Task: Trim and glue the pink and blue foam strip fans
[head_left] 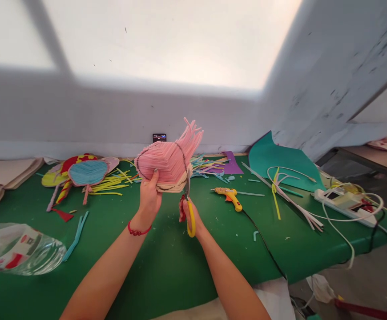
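My left hand point(149, 195) is closed on the lower edge of a pink woven fan-shaped piece point(165, 163), held upright above the green table point(167, 262). Loose pink strip ends stick up from its right side. My right hand point(190, 215) grips yellow-and-red-handled scissors point(189, 209), whose blades point up at the right edge of the pink piece, where a dark line is drawn. A red bracelet circles my left wrist.
A blue woven piece point(87, 172) lies on yellow and red ones at the left, with several loose strips. A clear plastic bottle point(20, 252) lies at the front left. A yellow glue gun point(228, 195), teal sheet point(282, 162), purple sheet point(228, 164) and white power strip point(345, 202) lie to the right.
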Demonstrator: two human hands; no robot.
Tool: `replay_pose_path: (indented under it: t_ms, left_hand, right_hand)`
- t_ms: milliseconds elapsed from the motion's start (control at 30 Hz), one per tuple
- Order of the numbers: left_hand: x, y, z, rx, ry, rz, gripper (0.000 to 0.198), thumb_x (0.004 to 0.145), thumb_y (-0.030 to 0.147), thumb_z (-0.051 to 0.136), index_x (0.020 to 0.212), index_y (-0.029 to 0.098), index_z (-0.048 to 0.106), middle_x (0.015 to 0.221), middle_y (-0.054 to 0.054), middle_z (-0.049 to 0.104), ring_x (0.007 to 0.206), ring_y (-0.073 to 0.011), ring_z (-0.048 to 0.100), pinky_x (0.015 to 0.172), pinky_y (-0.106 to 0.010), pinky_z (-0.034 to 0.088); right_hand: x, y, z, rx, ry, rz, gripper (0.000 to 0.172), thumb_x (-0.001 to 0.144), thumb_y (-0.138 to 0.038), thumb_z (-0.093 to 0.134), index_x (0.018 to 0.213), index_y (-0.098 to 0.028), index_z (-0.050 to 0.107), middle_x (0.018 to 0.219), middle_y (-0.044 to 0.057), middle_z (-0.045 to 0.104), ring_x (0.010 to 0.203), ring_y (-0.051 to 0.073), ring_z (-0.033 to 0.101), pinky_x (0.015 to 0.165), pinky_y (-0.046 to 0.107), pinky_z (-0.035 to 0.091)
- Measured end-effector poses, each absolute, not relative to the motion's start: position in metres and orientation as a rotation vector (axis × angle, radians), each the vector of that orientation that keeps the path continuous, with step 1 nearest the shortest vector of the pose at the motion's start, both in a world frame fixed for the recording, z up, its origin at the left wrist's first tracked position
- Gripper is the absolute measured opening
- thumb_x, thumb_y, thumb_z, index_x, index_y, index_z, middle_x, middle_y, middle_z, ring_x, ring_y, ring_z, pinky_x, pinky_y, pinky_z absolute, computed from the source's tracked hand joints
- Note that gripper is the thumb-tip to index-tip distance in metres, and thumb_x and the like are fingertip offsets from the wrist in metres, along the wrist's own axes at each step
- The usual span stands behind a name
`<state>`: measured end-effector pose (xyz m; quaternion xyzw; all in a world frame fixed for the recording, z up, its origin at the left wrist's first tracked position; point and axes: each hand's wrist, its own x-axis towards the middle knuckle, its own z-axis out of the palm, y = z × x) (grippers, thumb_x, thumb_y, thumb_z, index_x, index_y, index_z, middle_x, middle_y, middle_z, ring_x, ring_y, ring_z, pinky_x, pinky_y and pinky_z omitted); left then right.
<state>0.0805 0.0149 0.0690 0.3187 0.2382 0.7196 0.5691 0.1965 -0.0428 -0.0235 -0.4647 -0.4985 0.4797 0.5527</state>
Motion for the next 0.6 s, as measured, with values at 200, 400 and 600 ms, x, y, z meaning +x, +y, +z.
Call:
replay_pose_path:
  t_ms: [200,400,600]
  left_hand:
    - [0.0836,0.0155,0.0628,0.765,0.548,1.681,0.033,0.071,0.032,0.076,0.1,0.017,0.069,0.111,-0.008,0.071,0.107,-0.0233,0.064,0.098,-0.038,0.048]
    - [0.0855,0.014,0.0647,0.742,0.546,1.689,0.032,0.069,0.032,0.078,0.095,0.015,0.071,0.104,-0.008,0.073,0.098,-0.0203,0.067,0.094,-0.034,0.051]
    - [0.0828,0.0146,0.0679,0.751,0.544,1.713,0.036,0.065,0.031,0.081,0.097,0.017,0.071,0.105,-0.007,0.072,0.099,-0.0212,0.066,0.094,-0.034,0.05]
  right_hand:
    - [0.1973,-0.045,-0.0229,-1.083,-1.161,1.127,0.055,0.076,-0.077,0.042,0.078,-0.022,0.043,0.053,-0.007,0.041,0.04,0.009,0.042,0.043,0.024,0.038]
    - [0.1992,-0.0472,-0.0201,-1.095,-1.108,1.158,0.057,0.073,-0.079,0.045,0.077,-0.021,0.043,0.046,-0.008,0.041,0.037,0.008,0.038,0.038,0.022,0.036]
    - [0.1981,-0.0482,-0.0174,-1.109,-1.079,1.144,0.057,0.07,-0.078,0.048,0.072,-0.021,0.042,0.048,-0.009,0.037,0.033,0.005,0.034,0.034,0.02,0.031]
